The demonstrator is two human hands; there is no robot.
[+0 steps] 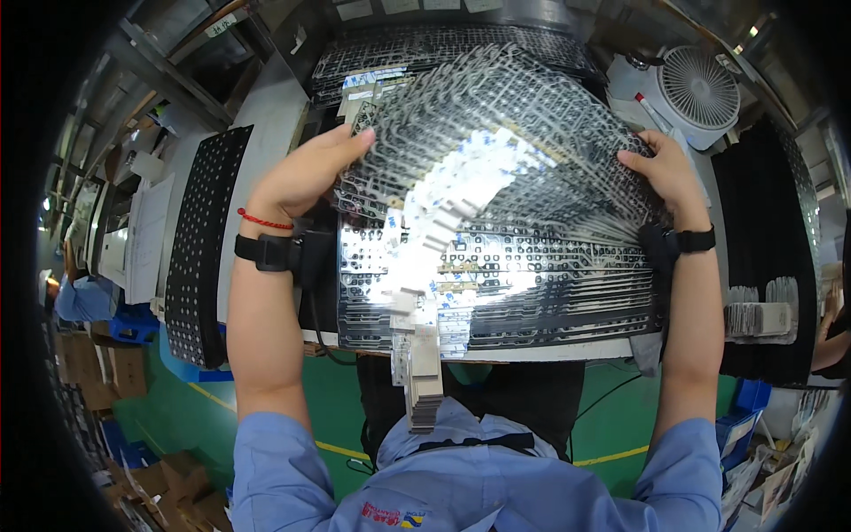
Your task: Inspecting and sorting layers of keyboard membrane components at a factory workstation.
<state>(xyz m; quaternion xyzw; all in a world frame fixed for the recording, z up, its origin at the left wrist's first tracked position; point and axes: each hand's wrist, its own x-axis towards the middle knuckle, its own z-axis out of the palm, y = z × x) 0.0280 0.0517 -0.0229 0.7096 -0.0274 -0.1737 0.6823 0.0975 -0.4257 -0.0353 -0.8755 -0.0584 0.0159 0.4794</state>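
A thick, fanned stack of clear plastic sheets (479, 97), printed with a dark keyboard-like pattern, is raised and tilted over the table. My left hand (306, 173) grips its left edge, with the thumb on top. At the right edge my right hand (665, 170) holds it the same way, fingers partly hidden beneath. Below lie more of these sheets, a spread lower pile (550, 310) whose layers fan toward my right wrist. Pale tabs (425, 363) from the sheets overlap in a curved row and hang over the table's front edge. Strong glare washes out the middle.
More patterned sheets (567, 53) lie at the back. A black perforated strip (208, 239) is on the left, and a white round fan (698, 87) stands at the back right. On black material at the right sits a bundle of tabs (762, 317). Another person's blue sleeve (84, 297) shows far left.
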